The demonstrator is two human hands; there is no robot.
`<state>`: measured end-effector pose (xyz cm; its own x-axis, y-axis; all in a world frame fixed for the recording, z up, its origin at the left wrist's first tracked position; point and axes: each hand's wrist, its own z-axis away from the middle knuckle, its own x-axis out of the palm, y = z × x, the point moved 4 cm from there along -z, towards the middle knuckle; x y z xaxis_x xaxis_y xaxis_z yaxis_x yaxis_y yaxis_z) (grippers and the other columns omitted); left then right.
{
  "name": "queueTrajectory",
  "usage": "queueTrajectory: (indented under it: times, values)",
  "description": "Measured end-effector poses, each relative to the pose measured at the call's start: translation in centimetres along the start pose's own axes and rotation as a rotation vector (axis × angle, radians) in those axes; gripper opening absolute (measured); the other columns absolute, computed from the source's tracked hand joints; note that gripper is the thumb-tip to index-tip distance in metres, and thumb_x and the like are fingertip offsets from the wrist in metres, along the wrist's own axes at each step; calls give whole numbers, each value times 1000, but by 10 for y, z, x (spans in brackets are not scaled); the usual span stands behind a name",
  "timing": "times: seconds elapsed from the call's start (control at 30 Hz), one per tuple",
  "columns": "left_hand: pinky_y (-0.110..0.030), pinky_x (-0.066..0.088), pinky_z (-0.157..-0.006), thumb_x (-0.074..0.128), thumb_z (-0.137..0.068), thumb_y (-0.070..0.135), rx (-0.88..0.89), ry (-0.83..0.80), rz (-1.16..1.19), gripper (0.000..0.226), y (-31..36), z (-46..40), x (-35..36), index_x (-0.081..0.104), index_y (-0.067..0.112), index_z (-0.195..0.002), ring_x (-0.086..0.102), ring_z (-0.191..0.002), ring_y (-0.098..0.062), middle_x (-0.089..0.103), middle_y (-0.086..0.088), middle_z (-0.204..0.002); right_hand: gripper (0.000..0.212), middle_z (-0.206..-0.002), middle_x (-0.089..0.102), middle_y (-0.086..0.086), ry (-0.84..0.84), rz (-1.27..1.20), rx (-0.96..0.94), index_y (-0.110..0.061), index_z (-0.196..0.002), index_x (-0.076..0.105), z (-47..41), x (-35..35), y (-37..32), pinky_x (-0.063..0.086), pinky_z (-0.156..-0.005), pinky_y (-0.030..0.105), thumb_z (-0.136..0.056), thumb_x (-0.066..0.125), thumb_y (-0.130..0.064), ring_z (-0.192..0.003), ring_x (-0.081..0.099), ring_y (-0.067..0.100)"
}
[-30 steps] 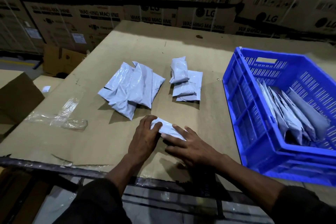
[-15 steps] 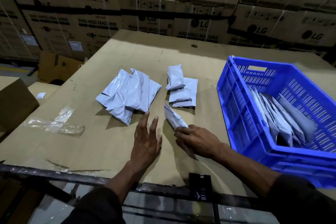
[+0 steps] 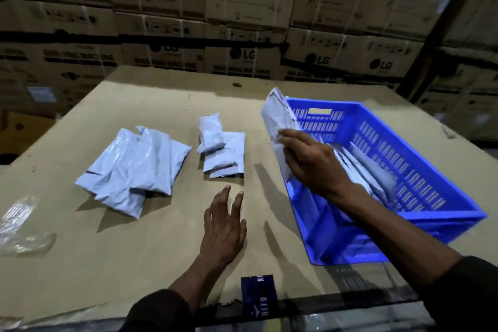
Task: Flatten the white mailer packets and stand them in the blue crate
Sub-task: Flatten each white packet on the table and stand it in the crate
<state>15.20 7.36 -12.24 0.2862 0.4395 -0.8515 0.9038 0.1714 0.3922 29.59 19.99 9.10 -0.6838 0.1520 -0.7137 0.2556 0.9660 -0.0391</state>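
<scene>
The right hand (image 3: 310,162) is raised over the near-left wall of the crate (image 3: 420,153), forearm reaching in from the lower right, fingers curled round a packet (image 3: 277,118) that stands nearly upright, its top edge above the crate rim. Behind this hand, inside the crate, more packets (image 3: 369,172) lean on edge in a row.

The left hand (image 3: 223,229) hovers low over the cardboard top (image 3: 161,250), palm down, fingers spread and straight, holding nothing. Ahead of its fingertips lies the small pile (image 3: 222,151) of three packets; further to its left, the large pile (image 3: 134,167).

Half a second ago the right hand was down on the cardboard just right of the left hand, tipping the packet up on edge — now it has lifted and carried it across to the crate. The left hand has barely shifted; its fingers are a little wider apart. Both piles lie as before — the view has swung right and up
</scene>
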Motion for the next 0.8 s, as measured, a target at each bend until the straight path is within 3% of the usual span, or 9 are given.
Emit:
queueTrajectory:
  times: [0.3,0.4,0.47,0.57,0.7,0.8]
  values:
    - [-62,44,-98,64,-87,32,-25,-142,-155,65,37,-26,39,47,17,-149,40,-142,-41,31,-18,-162,27,-131,64,8,58,180,103,-6,-114,68,22,-73,85,58,-83,41,-96,50,-14,-108,68,28]
    - [-65,38,-102,51,-93,34,-47,-152,-199,54,44,-32,50,53,18,-144,40,-143,-39,34,-15,-160,28,-126,67,12,28,243,129,-4,-107,71,41,-82,118,59,-79,42,-93,48,-13,-100,71,31]
    - [-68,37,-102,46,-94,35,-40,-145,-214,50,49,-35,58,57,18,-139,41,-141,-39,38,-14,-157,21,-121,69,15,-32,306,137,-1,-101,72,56,-83,143,60,-72,43,-87,57,0,-91,73,35]
    - [-70,34,-101,43,-91,38,-24,-119,-246,50,52,-38,66,61,16,-133,43,-139,-40,42,-16,-154,31,-116,70,20,-163,392,148,2,-95,72,75,-82,178,59,-63,44,-68,69,18,-79,73,39]
    - [-71,32,-101,40,-90,41,-35,-74,-300,49,52,-43,71,62,16,-126,43,-137,-40,43,-16,-152,32,-114,71,20,-335,456,170,4,-93,71,89,-76,217,56,-58,42,-65,68,18,-73,70,41]
    - [-71,30,-102,39,-89,42,-41,-65,-336,46,54,-47,74,62,17,-121,41,-138,-39,44,-15,-150,32,-118,68,20,-512,496,229,4,-96,68,104,-66,248,55,-63,43,-67,62,15,-80,69,42]
